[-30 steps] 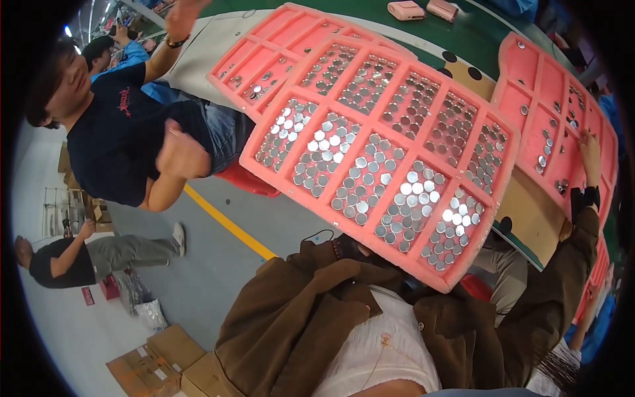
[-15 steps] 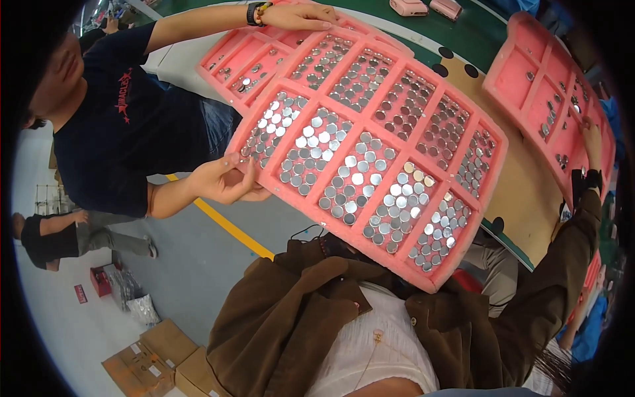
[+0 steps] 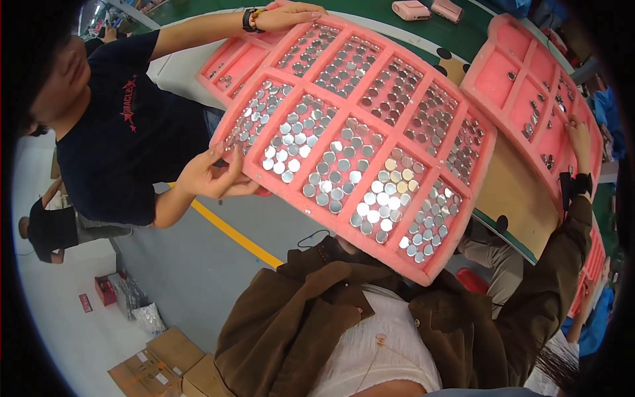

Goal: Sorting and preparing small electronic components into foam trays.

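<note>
This looks like a factory workroom. Big pink trays (image 3: 305,209) have lots of little shiny discs (image 3: 397,178) in their square parts. There's a long green tabletop (image 3: 367,12), a grey floor (image 3: 162,261) with a yellow line (image 3: 228,231), cardboard boxes (image 3: 175,349) in a bunch, and several people.

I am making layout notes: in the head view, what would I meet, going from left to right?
Co-worker's dark shirt, co-worker's lower hand, disc-filled pink tray, tan board, wearer's right hand.
</note>
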`<state>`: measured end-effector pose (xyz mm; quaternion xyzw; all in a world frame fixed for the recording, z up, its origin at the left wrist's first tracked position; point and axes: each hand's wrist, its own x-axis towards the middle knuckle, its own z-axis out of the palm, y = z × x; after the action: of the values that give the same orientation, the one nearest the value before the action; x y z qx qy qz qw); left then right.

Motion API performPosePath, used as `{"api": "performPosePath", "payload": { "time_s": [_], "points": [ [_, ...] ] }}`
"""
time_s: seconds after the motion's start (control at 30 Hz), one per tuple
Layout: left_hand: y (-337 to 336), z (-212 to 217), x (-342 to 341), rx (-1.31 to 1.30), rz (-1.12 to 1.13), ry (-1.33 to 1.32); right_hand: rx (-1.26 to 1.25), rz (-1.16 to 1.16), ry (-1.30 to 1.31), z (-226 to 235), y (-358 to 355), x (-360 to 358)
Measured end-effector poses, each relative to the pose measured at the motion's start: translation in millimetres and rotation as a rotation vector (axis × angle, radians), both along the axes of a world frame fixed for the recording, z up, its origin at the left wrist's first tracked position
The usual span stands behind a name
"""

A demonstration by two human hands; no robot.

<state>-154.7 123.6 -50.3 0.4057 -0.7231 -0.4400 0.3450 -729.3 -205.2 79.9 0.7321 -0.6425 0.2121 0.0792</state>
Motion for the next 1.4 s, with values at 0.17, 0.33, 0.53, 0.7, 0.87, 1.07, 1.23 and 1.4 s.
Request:
{"api": "performPosePath", "payload": {
  "time_s": [0.17, 0.33, 0.53, 0.7, 0.87, 1.07, 1.23, 1.4],
  "points": [
    [40.1, -61.6, -39.4, -0.074, 0.003, -0.082, 0.016, 0.019, -0.065, -42.5, 27.4, -32.2],
    [39.2, -62.0, -141.2, 1.034, -0.256, 1.470, -0.040, 0.099, -0.099, -61.6, 54.7, -80.5],
    [78.3, -83.6, -233.3, 1.051, -0.234, 1.399, 0.003, 0.070, -0.104, -82.5, 93.5, -152.8],
    [104.6, -52.8, -278.4, 0.993, -0.211, 1.287, 0.042, 0.018, -0.071, -71.8, 133.0, -169.4],
    [94.2, -9.0, -282.6, 0.681, -0.162, 0.833, 0.054, -0.001, -0.087, -54.0, 159.0, -155.1],
    [97.4, 34.9, -273.3, 0.230, 0.281, 0.405, 0.083, 0.072, -0.138, -58.3, 186.7, -119.3],
    [105.2, 55.9, -273.5, -0.437, 0.442, 0.024, 0.010, 0.161, -0.158, -74.1, 226.2, -92.8],
    [87.7, 70.8, -293.0, -0.777, 0.437, -0.220, 0.013, 0.177, -0.250, -70.8, 249.2, -81.4]
  ]
}}
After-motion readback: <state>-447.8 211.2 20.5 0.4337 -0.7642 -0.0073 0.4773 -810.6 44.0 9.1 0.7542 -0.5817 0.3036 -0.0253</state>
